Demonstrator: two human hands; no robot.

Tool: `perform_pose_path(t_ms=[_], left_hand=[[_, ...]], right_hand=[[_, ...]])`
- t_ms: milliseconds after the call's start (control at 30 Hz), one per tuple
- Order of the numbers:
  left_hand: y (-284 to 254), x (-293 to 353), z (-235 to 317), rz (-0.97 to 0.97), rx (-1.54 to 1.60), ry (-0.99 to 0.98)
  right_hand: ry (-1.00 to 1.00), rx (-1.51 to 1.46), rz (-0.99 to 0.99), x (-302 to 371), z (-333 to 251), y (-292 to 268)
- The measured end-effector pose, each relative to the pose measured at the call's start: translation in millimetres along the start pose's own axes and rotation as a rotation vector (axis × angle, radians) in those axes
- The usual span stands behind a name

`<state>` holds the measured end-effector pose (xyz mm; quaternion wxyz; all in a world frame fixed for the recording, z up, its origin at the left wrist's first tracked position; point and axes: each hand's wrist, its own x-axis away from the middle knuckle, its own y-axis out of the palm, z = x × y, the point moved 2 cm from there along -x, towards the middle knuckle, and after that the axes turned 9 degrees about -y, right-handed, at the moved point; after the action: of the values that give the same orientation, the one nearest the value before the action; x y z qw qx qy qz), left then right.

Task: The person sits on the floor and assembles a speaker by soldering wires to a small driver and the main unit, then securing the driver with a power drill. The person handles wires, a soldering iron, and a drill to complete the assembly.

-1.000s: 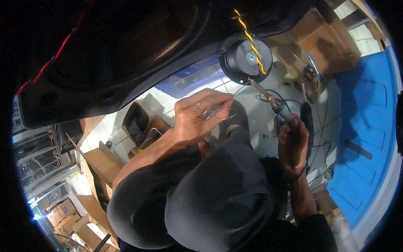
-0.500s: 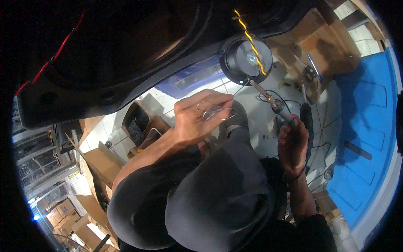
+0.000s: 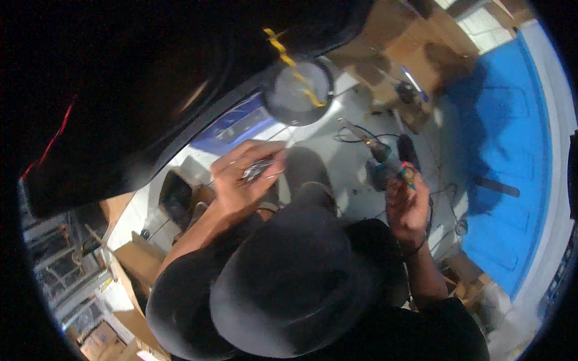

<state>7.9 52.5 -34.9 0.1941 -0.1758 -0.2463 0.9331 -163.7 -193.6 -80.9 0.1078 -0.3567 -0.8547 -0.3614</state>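
My left hand [image 3: 238, 180] is closed around a small coil of thin silvery wire, which looks like solder wire [image 3: 260, 169]. In my right hand [image 3: 408, 201] is a soldering iron [image 3: 378, 149], gripped by its handle with the metal tip pointing up and left. The tip is apart from the round black part [image 3: 328, 90], which sits at the edge of a large black panel [image 3: 138, 90]. A twisted yellow-and-black wire [image 3: 292, 65] hangs across the round part's pale centre. Motion blurs the fine detail.
A dark tool handle and a looped black cable [image 3: 346, 139] lie on the tiled floor. A blue-and-white pen [image 3: 414, 83] rests by an open cardboard box [image 3: 421, 36]. On the right stands a blue panel [image 3: 494, 240]. Cardboard boxes [image 3: 135, 259] sit at the left.
The view has shifted, moving the scene leftward. The soldering iron's tip, close to the round black part's lower edge before, is now clear of it. Both hands keep their holds.
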Motion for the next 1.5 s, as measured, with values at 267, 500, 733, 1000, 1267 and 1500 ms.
perform_pose_path(t_ms=[267,500,733,1000,1267,1500], left_hand=[[-1,2,-4,-0.026,0.085,0.044],[0,2,-7,-0.051,0.116,0.046],[2,1,-5,-0.038,0.069,0.023],[1,0,-4,-0.051,0.076,-0.004],[2,0,-4,-0.047,0.067,0.021],[4,0,0,-0.045,0.085,0.0]], right_hand=[[0.004,-0.047,-0.131,-6,24,16],[0.053,-0.074,-0.118,-9,30,21],[0.054,-0.065,-0.098,-11,32,24],[0.02,-0.034,-0.099,-11,34,23],[0.027,-0.049,-0.154,-13,35,19],[0.013,-0.038,-0.15,-14,34,21]])
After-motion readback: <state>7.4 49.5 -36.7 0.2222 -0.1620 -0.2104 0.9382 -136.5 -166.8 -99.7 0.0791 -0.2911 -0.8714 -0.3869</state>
